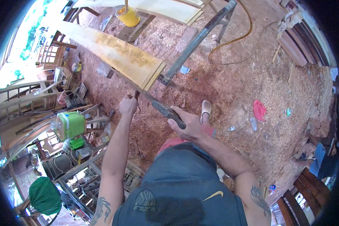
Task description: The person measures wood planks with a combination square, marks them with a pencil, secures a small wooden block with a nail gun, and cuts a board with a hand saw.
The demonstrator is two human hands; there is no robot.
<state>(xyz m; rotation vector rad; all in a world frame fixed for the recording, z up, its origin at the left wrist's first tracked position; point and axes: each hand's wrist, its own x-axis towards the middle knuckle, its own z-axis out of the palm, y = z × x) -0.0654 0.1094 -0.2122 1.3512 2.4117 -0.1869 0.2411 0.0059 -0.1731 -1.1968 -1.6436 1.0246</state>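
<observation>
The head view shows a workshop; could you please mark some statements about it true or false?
1. The right hand grips a dark tool. True.
2. The left hand rests atop the board. False: in the picture, the left hand is below the board.
3. The bucket is yellow. True.
4. The green box is at the picture's right. False: the green box is at the left.
5. A red item lies on the floor. True.

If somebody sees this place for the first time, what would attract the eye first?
Most likely the long, yellow-patched board, slanting across the view above and left of centre. Next, the dark tool in the right hand, near the middle, and the bright green box at left.
</observation>
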